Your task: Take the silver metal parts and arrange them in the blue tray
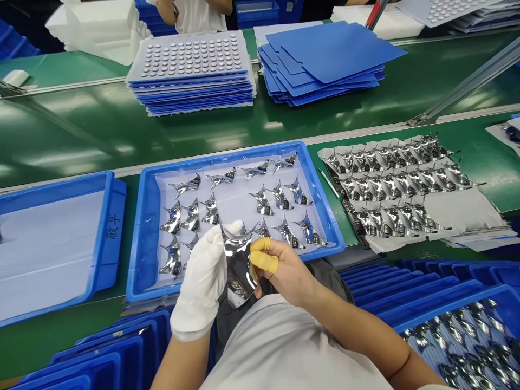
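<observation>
Between my hands, close to my body, is a shiny curved metal piece (239,265) with pointed corners. My left hand (203,276), in a white glove, grips its left side. On the right edge, my right hand (280,265) pinches it, with yellow finger cots on two fingers. Just beyond lies a blue tray (136,238) lined with white sheet, holding several similar mirror-like pieces (260,200) in rows. My hands and the held piece hide part of the tray's near rows.
At right, more metal pieces (385,184) stand in rows on paper, beside a thin white stick (329,183). Another blue tray (109,233) sits left. Across the bench are stacked sheets with round discs (190,57) and blue sheets (333,51). A co-worker (199,16) is at the far side.
</observation>
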Demonstrator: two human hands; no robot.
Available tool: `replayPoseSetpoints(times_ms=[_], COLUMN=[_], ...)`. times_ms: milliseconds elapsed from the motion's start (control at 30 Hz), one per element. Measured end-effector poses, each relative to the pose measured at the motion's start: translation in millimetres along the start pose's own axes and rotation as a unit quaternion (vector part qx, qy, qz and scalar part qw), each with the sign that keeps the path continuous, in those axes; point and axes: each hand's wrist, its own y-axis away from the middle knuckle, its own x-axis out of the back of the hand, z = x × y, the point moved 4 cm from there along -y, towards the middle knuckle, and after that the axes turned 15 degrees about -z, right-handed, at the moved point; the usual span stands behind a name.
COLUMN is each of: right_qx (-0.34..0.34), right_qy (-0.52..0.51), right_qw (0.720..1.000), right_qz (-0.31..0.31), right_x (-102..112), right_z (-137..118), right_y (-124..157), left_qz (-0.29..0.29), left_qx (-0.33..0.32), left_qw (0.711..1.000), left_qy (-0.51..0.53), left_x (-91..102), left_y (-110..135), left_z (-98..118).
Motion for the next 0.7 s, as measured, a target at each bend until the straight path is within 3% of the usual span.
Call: replayPoseSetpoints(times_ms=[100, 200, 367, 567, 700], right_qx=[-0.008, -0.023, -0.052, -0.05, -0.052], right_qy=[0.089, 0.215, 0.238, 0.248, 0.269], right_qw=[0.995, 0.971, 0.963, 0.958, 0.953], right_qz=[0.034, 0.104, 0.114, 0.132, 0.132], right_x=[17, 39, 56, 65, 71], right_z=[6, 9, 11, 9, 11], right_y=[-2, 0, 4, 9, 11], left_qz=[0.003, 0.015, 0.064, -0.005, -0.05], left_qx=[-0.03, -0.028, -0.006, 0.054, 0.078], left_qw=[0.991, 0.969, 0.891, 0.783, 0.752], left_qy=[-0.134, -0.246, -0.45, -0.62, -0.653], left_x=[9.4, 24.6, 58.2, 67.7, 67.5], left_y=[-10, -30, -89, -142, -156], left_z=[6, 21, 39, 22, 4])
